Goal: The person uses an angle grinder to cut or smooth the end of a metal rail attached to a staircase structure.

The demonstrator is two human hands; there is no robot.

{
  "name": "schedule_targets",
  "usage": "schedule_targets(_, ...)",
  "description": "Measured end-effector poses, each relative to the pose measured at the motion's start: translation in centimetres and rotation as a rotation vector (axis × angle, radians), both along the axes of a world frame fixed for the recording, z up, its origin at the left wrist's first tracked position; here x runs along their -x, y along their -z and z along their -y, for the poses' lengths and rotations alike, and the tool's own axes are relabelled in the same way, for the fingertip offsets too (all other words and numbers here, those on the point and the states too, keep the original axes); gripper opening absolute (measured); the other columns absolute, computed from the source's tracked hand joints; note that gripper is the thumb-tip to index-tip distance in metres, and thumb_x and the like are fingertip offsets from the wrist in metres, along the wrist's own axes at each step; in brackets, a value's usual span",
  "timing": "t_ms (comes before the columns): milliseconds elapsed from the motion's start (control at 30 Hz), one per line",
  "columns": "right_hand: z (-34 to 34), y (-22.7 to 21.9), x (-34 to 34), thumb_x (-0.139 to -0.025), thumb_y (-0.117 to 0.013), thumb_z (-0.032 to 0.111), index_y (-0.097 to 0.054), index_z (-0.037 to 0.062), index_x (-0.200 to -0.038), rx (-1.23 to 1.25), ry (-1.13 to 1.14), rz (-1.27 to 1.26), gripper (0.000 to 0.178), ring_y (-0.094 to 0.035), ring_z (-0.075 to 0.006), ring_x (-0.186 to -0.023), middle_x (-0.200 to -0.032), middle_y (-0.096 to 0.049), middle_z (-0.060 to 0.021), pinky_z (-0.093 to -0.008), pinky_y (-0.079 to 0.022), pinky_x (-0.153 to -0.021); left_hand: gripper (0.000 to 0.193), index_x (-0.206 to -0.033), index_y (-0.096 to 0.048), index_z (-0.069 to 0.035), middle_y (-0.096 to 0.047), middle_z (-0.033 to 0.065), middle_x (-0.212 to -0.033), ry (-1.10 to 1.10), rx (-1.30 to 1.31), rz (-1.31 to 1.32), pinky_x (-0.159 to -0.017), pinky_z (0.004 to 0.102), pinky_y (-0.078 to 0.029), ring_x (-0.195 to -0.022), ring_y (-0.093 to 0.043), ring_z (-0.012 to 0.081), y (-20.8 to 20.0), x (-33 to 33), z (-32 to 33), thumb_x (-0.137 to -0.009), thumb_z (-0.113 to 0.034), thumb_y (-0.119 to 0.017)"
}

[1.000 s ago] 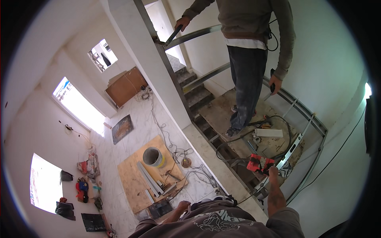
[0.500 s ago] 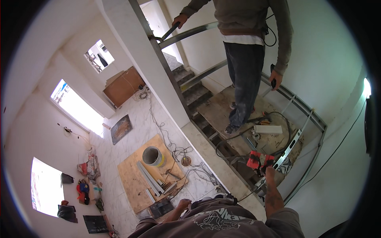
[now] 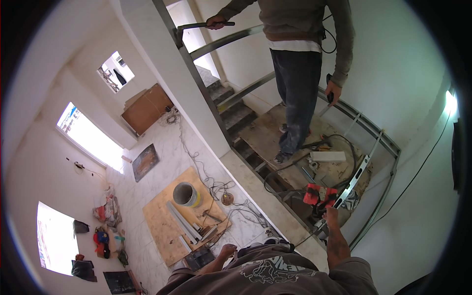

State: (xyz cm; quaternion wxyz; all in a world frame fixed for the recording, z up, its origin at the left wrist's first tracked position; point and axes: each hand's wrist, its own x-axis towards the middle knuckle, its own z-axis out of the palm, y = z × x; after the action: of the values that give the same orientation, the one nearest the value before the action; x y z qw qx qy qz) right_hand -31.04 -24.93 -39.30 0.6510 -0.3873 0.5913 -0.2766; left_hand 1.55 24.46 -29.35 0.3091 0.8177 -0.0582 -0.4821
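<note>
My right hand (image 3: 332,215) is closed around the lower part of a long silver spirit level (image 3: 356,174), which slants up and away to the right. Beside that hand, a red and black tool or case (image 3: 318,195) sits at the platform's near side; its kind is unclear. Down by my waist, my left hand (image 3: 227,250) has its fingers curled in, and whatever it may hold is hidden. A co-worker (image 3: 297,73) stands on the landing, one hand on a dark bar-like tool (image 3: 206,24) at the metal post, the other gripping a black object (image 3: 330,91).
Curved metal rails (image 3: 226,43) frame the landing, with steps (image 3: 236,115) behind. A low wall ledge (image 3: 246,179) separates it from the tiled floor, where a bucket (image 3: 187,194), metal profiles (image 3: 182,221) and a hammer (image 3: 212,216) lie on a board (image 3: 160,221). Cables (image 3: 189,142) trail there.
The co-worker's bar-like tool has swung from slanting to nearly level, and the hand on it has moved left. My view has shifted slightly; my right hand still holds the spirit level.
</note>
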Motion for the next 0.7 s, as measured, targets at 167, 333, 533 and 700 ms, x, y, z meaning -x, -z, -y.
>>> schedule_targets(167,-1.0,-2.8,1.9,-0.096,-0.054,0.023,-0.056,0.0075,-0.093,-0.056,0.048,-0.012,0.016,-0.06,-0.0228,-0.065,-0.078,-0.054,-0.0081,-0.0415,-0.055,-0.056,0.04,-0.111,-0.072,0.004,-0.075,0.0137,-0.094,0.011,0.008,-0.042,-0.077,0.0345,-0.054,-0.082,-0.069,0.0212,0.7,-0.6,1.4,-0.09,-0.03,-0.069)
schedule_targets(333,-3.0,-0.5,3.7,-0.095,-0.053,0.02,-0.056,0.0077,-0.09,0.074,-0.125,-0.038,0.014,-0.06,-0.0228,-0.064,-0.074,-0.053,-0.0078,-0.0429,-0.052,-0.054,0.04,-0.113,-0.07,0.003,-0.075,0.0116,-0.092,0.006,0.0,-0.058,-0.072,0.0345,-0.055,-0.08,-0.069,0.0196,0.9,-0.9,1.6,-0.09,-0.03,-0.069)
schedule_targets(533,-5.1,5.8,5.8,-0.094,-0.053,0.021,-0.054,0.0079,-0.089,-0.011,-0.136,-0.167,0.014,-0.059,-0.0246,-0.066,-0.075,-0.055,-0.009,-0.0469,-0.052,-0.058,0.04,-0.113,-0.07,0.003,-0.075,0.012,-0.093,-0.018,0.004,-0.074,-0.069,0.0359,-0.054,-0.078,-0.068,0.0208,0.3,-0.8,2.7,-0.091,-0.03,-0.068)
schedule_targets(700,-11.4,4.7,3.9,-0.091,-0.059,0.018,-0.053,0.0064,-0.105,-0.238,0.292,-0.127,0.019,-0.061,-0.0313,-0.074,-0.089,-0.055,-0.0152,-0.0539,-0.053,-0.065,0.032,-0.113,-0.07,-0.002,-0.072,0.0103,-0.097,-0.026,-0.006,-0.077,-0.067,0.0355,-0.055,-0.078,-0.066,0.0201,1.9,-1.1,2.3,-0.094,-0.026,-0.062)
